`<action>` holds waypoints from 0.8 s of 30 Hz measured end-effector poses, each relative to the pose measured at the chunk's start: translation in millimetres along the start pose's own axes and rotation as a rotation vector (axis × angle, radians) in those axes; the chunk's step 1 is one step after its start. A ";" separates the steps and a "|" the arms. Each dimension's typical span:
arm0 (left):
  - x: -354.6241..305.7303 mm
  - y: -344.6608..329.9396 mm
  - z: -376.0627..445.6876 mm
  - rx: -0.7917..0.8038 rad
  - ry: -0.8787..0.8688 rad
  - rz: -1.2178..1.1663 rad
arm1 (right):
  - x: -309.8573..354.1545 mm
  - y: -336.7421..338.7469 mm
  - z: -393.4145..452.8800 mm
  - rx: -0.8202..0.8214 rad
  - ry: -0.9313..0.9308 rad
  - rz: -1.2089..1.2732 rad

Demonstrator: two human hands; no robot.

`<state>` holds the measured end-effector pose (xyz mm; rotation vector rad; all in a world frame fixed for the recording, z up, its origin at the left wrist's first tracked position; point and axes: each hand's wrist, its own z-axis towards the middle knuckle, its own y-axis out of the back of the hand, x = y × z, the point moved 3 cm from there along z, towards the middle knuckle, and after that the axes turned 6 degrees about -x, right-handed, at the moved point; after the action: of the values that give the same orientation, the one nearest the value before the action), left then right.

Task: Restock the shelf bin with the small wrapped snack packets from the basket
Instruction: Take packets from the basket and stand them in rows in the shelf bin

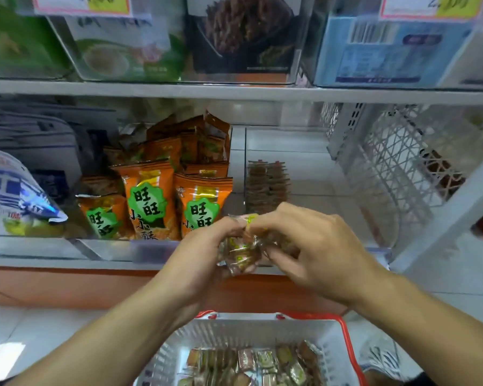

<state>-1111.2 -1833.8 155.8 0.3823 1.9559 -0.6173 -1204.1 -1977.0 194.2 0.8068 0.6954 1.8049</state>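
Both hands meet in front of the lower shelf, holding a bunch of small clear-wrapped brown snack packets between them. My left hand grips the bunch from the left, and my right hand curls over it from the right. Behind them stands a clear shelf bin with a short row of the same brown packets upright at its left wall. Below, a white basket with red handles holds several more wrapped packets.
Orange snack bags fill the bin to the left. A blue-and-white bag lies at far left. A white lattice basket stands tilted at right. Clear bins with price tags sit on the upper shelf.
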 end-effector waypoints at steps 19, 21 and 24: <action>9.8 -0.8 0.2 -0.039 -0.176 0.166 | -24.6 9.4 -17.2 -0.042 -0.869 1.139; 10.7 -0.5 1.0 -0.034 -0.169 0.144 | -23.9 8.0 -15.8 -0.052 -0.868 1.121; 10.5 0.0 0.7 -0.011 -0.164 0.142 | -24.3 9.3 -14.4 -0.027 -0.802 0.856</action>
<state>-1115.3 -1834.2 146.2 0.4453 1.7584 -0.5289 -1213.7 -2004.3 187.3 1.8457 -0.2582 1.9296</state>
